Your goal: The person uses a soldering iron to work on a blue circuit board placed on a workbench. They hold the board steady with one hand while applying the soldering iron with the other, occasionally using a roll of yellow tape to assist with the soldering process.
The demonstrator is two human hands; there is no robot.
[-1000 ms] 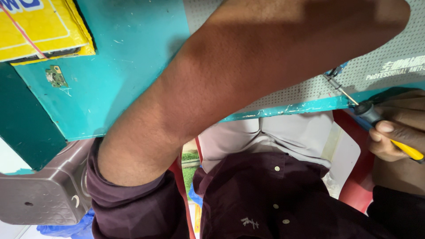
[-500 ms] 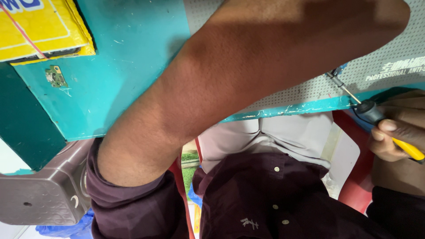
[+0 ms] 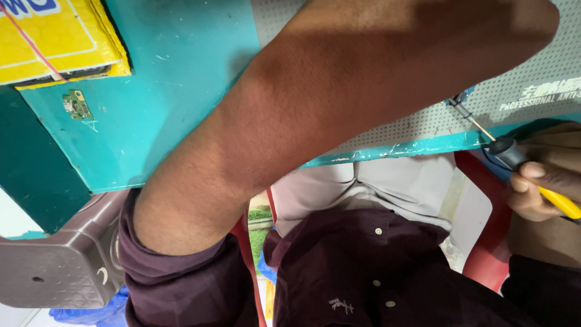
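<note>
Soldering iron (image 3: 514,154) gripped in right hand (image 3: 544,181), tip on grey mat (image 3: 423,121)

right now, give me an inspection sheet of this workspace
surface: teal bench with a grey perforated mat
job's things: soldering iron, yellow handle, tip on the mat
clutter: small green circuit board; yellow padded envelope
grippers: right hand grips the iron; left forearm crosses the bench, its hand out of view
cables: nothing seen
surroundings: grey plastic stool, red chair
</note>
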